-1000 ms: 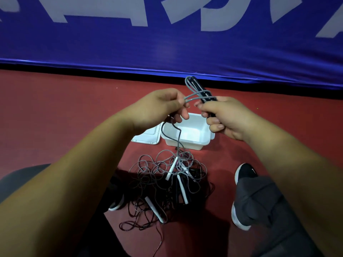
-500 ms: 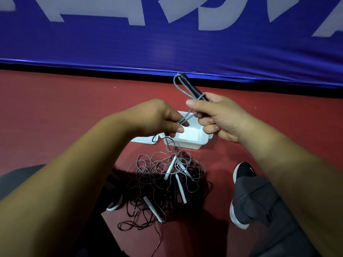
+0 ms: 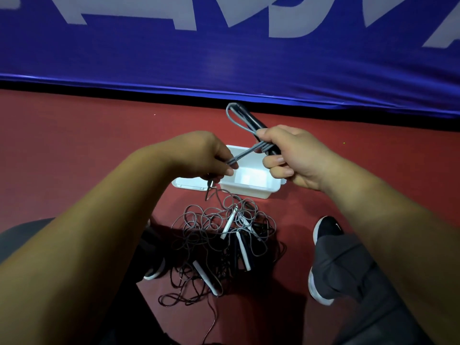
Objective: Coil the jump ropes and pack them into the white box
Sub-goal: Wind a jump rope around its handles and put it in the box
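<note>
both hands (image 3: pixel 293 158) gripping folded grey jump rope (image 3: pixel 245 151), above white box (image 3: pixel 251 181)

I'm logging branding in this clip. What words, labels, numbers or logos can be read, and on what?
On the blue banner: large white letters, cut off by the picture's top edge; no word can be read.
On the black shoe: a small white mark, too small to read.
On the white box and jump ropes: no lettering shows.

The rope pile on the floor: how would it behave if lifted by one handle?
The pile is probably floppy: its thin cords lie in loose loops. It would likely come up tangled, since the loops cross several handles.
</note>
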Demonstrator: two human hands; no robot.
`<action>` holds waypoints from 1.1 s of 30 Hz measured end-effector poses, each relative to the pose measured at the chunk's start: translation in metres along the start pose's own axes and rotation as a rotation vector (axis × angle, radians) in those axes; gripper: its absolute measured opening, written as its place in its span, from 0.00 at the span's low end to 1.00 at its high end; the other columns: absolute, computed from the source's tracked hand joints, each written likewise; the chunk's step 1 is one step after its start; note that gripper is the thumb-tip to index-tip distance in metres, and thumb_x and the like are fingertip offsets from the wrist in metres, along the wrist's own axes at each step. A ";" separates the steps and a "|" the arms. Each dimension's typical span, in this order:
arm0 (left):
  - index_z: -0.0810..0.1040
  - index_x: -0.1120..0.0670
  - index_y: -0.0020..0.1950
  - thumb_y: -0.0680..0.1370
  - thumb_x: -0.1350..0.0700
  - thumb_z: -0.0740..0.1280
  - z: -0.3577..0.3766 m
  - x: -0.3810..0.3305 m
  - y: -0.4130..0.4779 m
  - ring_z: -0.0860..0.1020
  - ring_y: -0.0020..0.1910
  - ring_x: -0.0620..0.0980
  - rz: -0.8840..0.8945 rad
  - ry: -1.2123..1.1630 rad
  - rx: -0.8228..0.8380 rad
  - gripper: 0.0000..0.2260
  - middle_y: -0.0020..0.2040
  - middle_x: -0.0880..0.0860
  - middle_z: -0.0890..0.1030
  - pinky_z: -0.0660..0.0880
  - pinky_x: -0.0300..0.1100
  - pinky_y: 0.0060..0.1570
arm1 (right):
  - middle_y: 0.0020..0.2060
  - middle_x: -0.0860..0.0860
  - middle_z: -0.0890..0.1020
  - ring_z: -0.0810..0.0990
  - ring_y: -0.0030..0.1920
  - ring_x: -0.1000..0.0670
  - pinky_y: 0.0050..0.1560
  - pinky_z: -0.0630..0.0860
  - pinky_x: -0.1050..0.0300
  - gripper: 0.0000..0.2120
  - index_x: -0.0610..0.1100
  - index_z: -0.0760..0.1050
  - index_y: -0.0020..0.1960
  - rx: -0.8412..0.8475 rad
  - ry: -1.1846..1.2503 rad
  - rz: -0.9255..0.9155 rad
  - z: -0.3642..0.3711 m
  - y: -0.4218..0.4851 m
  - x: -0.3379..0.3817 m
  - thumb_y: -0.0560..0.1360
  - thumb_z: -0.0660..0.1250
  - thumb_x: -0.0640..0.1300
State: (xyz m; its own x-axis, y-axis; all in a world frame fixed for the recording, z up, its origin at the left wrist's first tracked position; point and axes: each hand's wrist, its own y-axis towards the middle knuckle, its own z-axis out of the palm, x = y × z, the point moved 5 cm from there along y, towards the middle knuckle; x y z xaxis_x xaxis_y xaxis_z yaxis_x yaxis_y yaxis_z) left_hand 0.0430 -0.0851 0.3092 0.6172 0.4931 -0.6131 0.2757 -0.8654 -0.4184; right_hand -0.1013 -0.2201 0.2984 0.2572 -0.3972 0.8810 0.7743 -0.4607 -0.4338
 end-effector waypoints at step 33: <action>0.85 0.48 0.49 0.81 0.53 0.73 -0.004 0.003 0.009 0.84 0.41 0.46 0.081 -0.020 -0.198 0.02 0.42 0.48 0.87 0.80 0.45 0.47 | 0.35 0.50 0.74 0.60 0.26 0.58 0.18 0.57 0.66 0.06 0.42 0.76 0.55 0.007 0.288 -0.002 -0.021 0.005 0.021 0.82 0.68 0.44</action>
State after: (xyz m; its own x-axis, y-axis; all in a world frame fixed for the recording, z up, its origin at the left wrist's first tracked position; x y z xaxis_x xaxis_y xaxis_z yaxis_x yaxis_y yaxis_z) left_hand 0.0501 -0.0917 0.3065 0.6290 0.4213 -0.6533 0.3666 -0.9018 -0.2286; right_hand -0.1044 -0.2470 0.3110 0.0813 -0.6057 0.7916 0.7790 -0.4568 -0.4296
